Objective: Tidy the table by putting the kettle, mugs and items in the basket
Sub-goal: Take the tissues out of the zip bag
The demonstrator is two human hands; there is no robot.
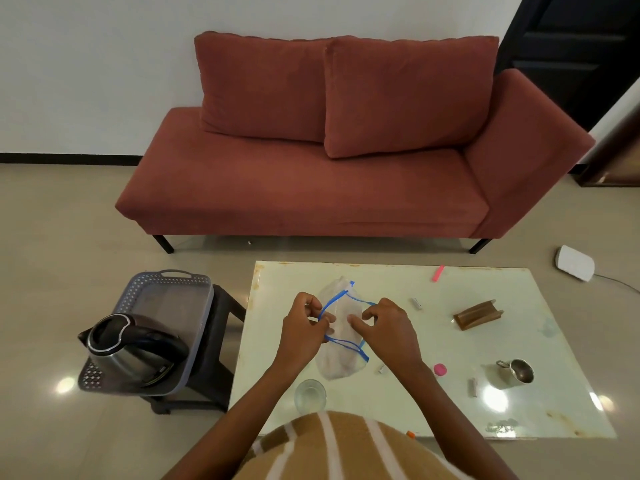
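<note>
Together, both hands pinch a clear bag [341, 337] by its blue rim over the table [519, 341]: left hand [304, 327], right hand [384, 329]. Kettle [133, 351] sits in the basket [166, 292]; mug [516, 372] and glass [310, 396] remain on the table.

Both my hands, left [304, 325] and right [384, 327], sit mid-table on the clear bag [341, 341]. Path left toward the basket [173, 289]: table [398, 282] edge bare there, nothing standing between. Kettle [133, 351] fills the basket's near half; far half free. Glass [310, 396] stands near my left forearm (an obstacle on pulling back). To my right: pink cap [440, 369], steel mug [516, 374], brown holder [478, 315], small bits scattered between them. Far strip of the table mostly open, one pink stick [438, 273]
</note>
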